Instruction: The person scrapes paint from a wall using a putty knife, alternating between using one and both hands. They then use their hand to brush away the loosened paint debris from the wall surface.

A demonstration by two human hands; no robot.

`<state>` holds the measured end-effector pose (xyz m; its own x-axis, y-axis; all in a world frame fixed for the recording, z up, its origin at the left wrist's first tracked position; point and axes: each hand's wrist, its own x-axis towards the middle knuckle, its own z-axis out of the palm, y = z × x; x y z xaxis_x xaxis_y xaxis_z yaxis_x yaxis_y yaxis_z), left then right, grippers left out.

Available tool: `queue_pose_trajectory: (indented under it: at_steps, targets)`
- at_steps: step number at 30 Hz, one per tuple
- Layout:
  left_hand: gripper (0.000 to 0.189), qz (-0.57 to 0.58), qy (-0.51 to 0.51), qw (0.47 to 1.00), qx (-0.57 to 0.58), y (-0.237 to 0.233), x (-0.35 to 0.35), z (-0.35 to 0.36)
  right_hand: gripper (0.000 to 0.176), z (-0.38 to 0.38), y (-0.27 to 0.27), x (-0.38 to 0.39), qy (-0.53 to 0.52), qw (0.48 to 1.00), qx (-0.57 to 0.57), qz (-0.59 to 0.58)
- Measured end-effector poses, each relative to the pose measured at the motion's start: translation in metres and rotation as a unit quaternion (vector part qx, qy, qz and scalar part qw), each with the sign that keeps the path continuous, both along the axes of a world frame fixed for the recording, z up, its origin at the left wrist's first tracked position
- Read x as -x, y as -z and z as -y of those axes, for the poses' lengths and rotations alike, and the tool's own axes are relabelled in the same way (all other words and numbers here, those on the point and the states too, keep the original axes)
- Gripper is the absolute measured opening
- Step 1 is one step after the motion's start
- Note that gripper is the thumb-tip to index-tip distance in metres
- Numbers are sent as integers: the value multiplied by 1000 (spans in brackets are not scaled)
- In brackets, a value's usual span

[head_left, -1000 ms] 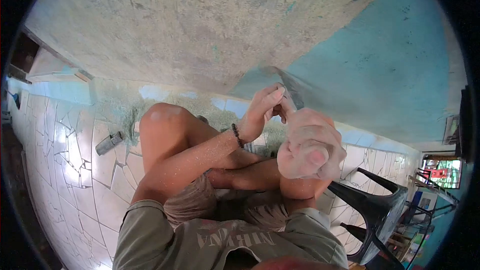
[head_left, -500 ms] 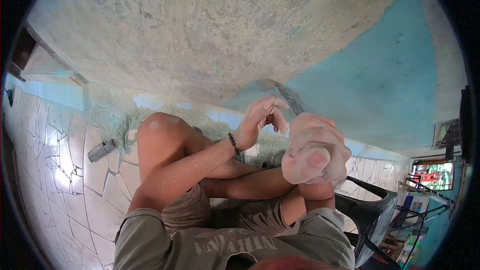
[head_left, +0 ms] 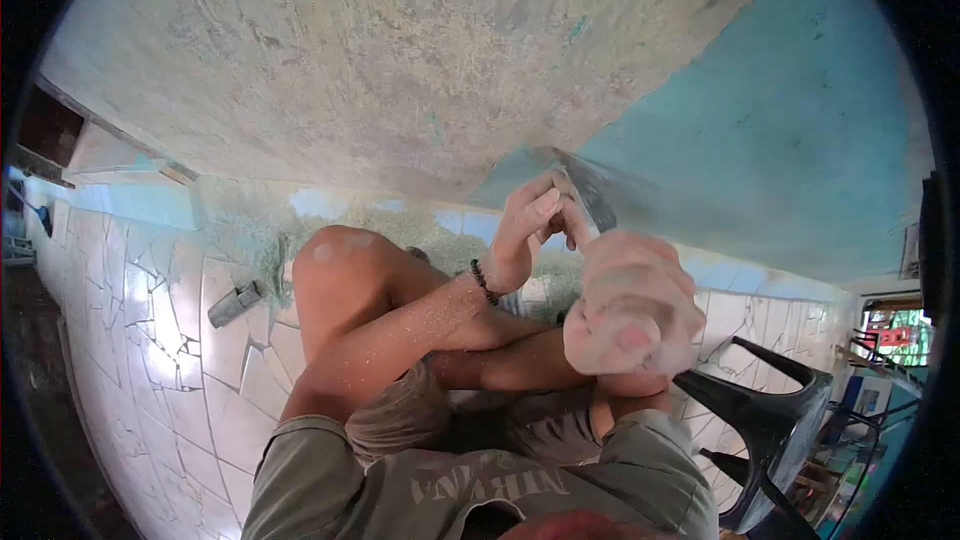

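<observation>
Scraper (head_left: 590, 195) blade flat against the wall (head_left: 400, 60), at the teal paint's (head_left: 780, 120) edge.
Right hand (head_left: 635, 305) fisted round its handle; left hand (head_left: 528, 230), lower half a second ago, now pinches the blade.

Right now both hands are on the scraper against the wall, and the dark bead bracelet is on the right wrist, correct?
Not quite: the head view shows the bracelet on the left wrist. The left hand and right hand are both on the scraper against the wall.
</observation>
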<state>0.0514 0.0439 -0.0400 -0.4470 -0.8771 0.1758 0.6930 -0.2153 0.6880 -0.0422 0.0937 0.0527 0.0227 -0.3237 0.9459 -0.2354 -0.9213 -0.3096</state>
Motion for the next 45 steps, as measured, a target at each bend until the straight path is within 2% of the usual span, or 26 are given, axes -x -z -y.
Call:
queue_pose_trajectory:
  at_steps: [2, 3, 6, 7, 11, 14, 18, 19, 21, 24, 34, 36, 37, 40, 43, 45]
  targets:
    - [48, -10, 8, 1000, -27, 14, 6, -2, 11, -2, -1, 5, 103, 989, -16, -108]
    - [48, -23, 12, 998, -51, 18, 10, 1, 10, -2, -1, 4, 87, 989, -49, -107]
    - [44, -35, -1, 998, -56, 15, 13, 4, 27, 10, -8, -13, 25, 998, 61, 3]
    - [44, -41, 0, 997, -61, 7, 12, 1, 27, 8, -11, -13, 29, 998, 58, 5]
    - [29, -4, 18, 997, -80, 10, 18, -6, 15, 1, 4, -5, 75, 997, -22, -10]
    - [15, 43, 13, 995, -92, 21, 13, -3, 15, -17, -7, 0, 63, 992, -109, -21]
    - [17, 29, 41, 994, -92, 19, 17, -7, 17, 8, 14, -12, 97, 995, -5, 19]
    - [18, 30, 46, 995, -88, 18, 16, -7, 23, 18, 23, -32, 87, 988, 62, 112]
    - [18, 34, 51, 995, -80, 17, 14, -6, 27, 26, 23, -44, 56, 976, 125, 169]
    - [20, 41, 56, 994, -84, 20, 13, -5, 23, 14, 12, -32, 25, 992, 111, 57]
    - [25, 77, 56, 994, -49, 12, 11, -6, 28, 17, 10, -19, 37, 996, 75, -20]
    - [26, 102, 59, 992, -36, 14, 8, -6, 29, 27, 18, -21, 72, 997, 29, -21]
    - [26, 114, 61, 991, -29, 15, 9, -3, 30, 27, 20, -22, 51, 998, 24, -3]
    - [28, 196, 64, 978, 32, 10, 1, 9, 29, 16, 7, -19, 22, 991, 130, 22]
    - [29, 331, 54, 933, 127, 3, -12, 28, 26, 12, -3, -19, 16, 994, 112, 5]
    - [30, 426, 25, 883, 195, 4, -15, 39, 25, 11, -3, -18, 17, 994, 105, 1]
